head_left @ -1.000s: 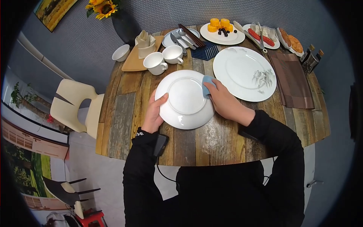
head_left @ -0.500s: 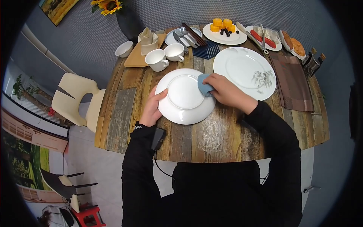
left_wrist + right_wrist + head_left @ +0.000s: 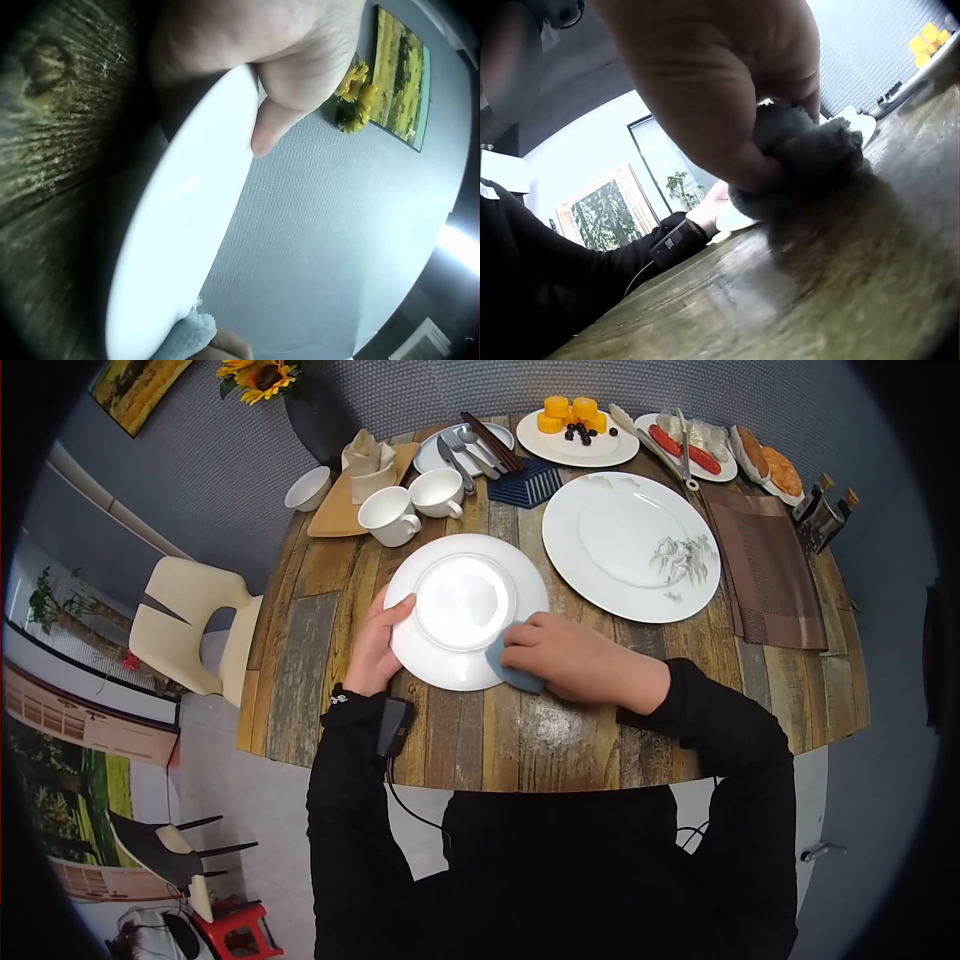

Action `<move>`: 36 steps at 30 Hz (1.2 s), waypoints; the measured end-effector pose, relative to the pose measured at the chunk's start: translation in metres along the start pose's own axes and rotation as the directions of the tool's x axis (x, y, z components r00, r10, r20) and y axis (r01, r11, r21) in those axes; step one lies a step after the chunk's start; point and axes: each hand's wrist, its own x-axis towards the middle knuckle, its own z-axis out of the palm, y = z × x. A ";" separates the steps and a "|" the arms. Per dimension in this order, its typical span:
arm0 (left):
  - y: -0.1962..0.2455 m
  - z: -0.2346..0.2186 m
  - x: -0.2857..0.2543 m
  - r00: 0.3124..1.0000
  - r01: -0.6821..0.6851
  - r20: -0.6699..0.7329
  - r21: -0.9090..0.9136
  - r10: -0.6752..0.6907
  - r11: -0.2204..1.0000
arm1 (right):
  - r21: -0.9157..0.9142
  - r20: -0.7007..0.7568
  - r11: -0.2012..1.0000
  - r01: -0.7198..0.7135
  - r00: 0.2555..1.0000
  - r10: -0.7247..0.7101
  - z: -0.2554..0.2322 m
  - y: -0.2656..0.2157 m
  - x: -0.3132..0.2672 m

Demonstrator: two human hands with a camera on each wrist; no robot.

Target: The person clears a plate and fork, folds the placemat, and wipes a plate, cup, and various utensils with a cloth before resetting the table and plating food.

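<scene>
My left hand (image 3: 374, 648) grips the left edge of a white plate (image 3: 463, 600), its thumb lying over the rim. The plate is turned over, so its foot ring faces up. In the left wrist view the plate (image 3: 184, 202) stands out edge-on and tilted above the wooden table. My right hand (image 3: 585, 662) pinches a folded blue cloth (image 3: 508, 663) against the plate's lower right rim. The right wrist view brings the fuzzy cloth (image 3: 810, 154) up close, bunched under the fingers and thumb.
A larger patterned plate (image 3: 632, 545) lies to the right, beside a brown placemat (image 3: 768, 570). Two white cups (image 3: 390, 517) stand behind my left hand. Further back are a wooden tray (image 3: 335, 510), cutlery on a small plate (image 3: 430, 455) and food plates (image 3: 540, 448).
My right hand has slid the cloth from the plate's upper right side, inward a little, then down to its lower right rim. The left hand keeps its hold on the plate.
</scene>
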 end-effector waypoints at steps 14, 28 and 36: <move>0.001 -0.002 -0.002 0.999 -0.044 -0.029 0.033 0.045 0.998 | 0.229 0.220 0.962 -0.151 0.970 0.100 -0.037 0.034 -0.019; 0.010 0.005 -0.006 0.990 -0.132 -0.048 -0.002 0.132 0.991 | 0.304 0.206 0.932 -0.200 0.968 0.141 -0.060 0.039 -0.016; 0.041 0.021 -0.016 0.966 -0.247 -0.060 0.085 0.253 0.965 | 0.593 0.015 0.727 -0.347 0.907 0.420 -0.042 0.054 0.016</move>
